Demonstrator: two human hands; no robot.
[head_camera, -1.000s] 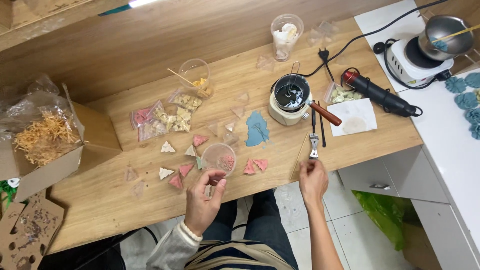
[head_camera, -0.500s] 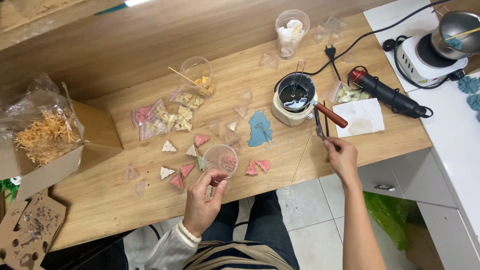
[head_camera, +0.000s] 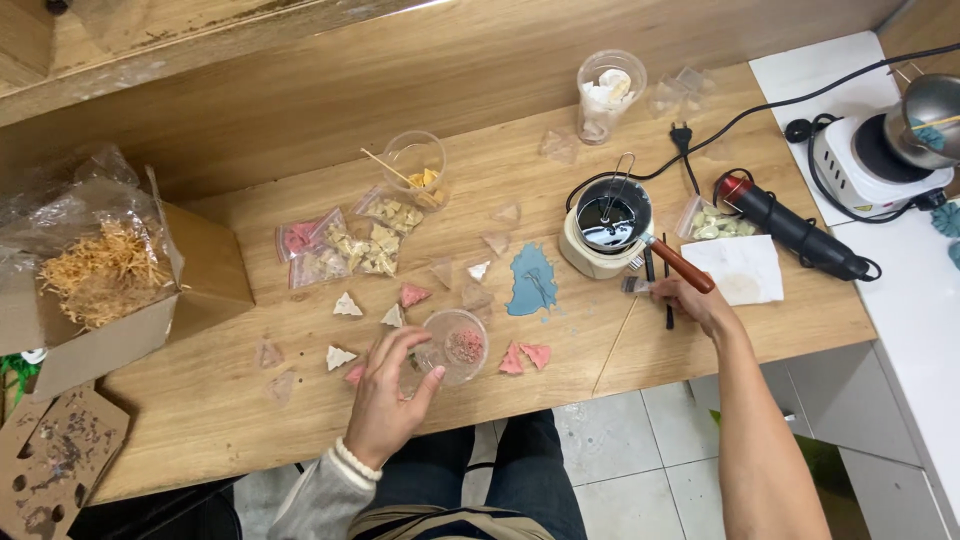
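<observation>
Gripping a clear cup (head_camera: 455, 347) near the worktop's front edge, the left hand (head_camera: 385, 400) risked tipping it; the right hand (head_camera: 690, 297), closed on a metal tool (head_camera: 636, 285), could knock the melting pot's handle (head_camera: 678, 264).

Place: a small craft workbench, hobby-style — likely a home or studio corner.
Surface: a plain wooden table (head_camera: 240, 400) set against a wood-panelled wall, tiled floor below.
Melting gear: a little melting pot (head_camera: 606, 228) with a wooden handle, a plugged-in white hot plate (head_camera: 868, 160) beside it, and a black heat tool (head_camera: 790, 226).
Materials: small cast triangles (head_camera: 347, 306) in pink and cream, bagged pieces (head_camera: 350, 245), plastic cups (head_camera: 610, 92).
Packing: a cardboard box (head_camera: 130, 300) of straw-like filler — shipping stuff.
</observation>
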